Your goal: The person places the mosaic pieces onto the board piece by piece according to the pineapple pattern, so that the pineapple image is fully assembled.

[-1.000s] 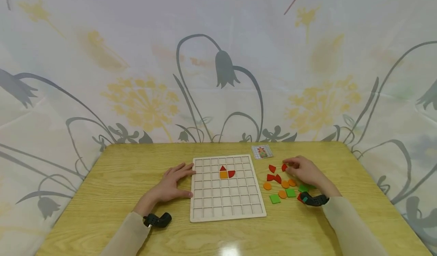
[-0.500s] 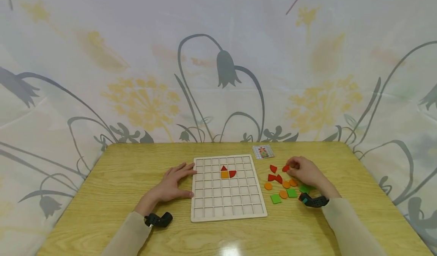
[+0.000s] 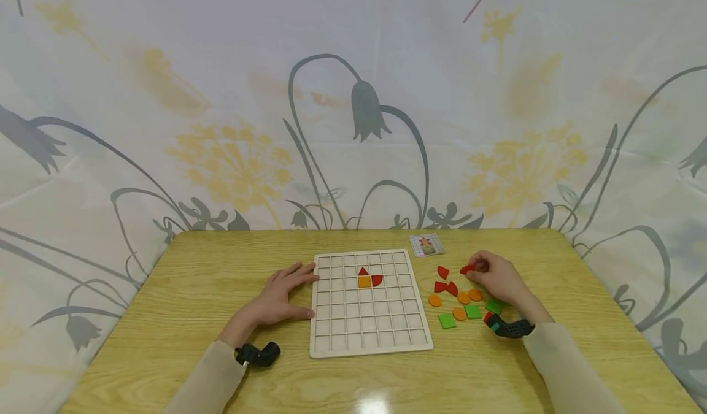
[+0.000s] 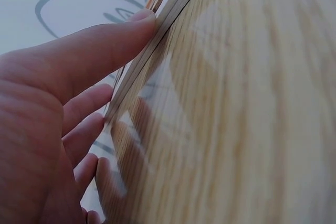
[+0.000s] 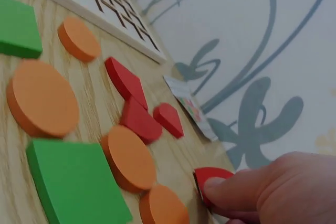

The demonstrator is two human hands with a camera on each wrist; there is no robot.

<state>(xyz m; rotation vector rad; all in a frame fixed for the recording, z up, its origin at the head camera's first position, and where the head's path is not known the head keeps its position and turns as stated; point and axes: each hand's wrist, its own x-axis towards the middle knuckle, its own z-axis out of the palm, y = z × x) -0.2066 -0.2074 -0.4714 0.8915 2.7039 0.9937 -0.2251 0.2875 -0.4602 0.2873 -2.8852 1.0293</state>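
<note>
Fingers of my right hand (image 3: 499, 277) pinch a red piece (image 3: 466, 270)

It sits right of centre in the lower half of the head view. My left hand (image 3: 274, 299), fingers spread apart, touches the left edge of the gridded board (image 3: 353, 326), lower centre. Three cells are filled: a red triangle (image 3: 363, 272) directly above an orange square (image 3: 364, 282), a red quarter-round (image 3: 377, 281) just right of the square.

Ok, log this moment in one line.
left hand: touches grid board edge; right hand: pinches red tile; on board: orange square, red triangle, red quarter-circle
</note>
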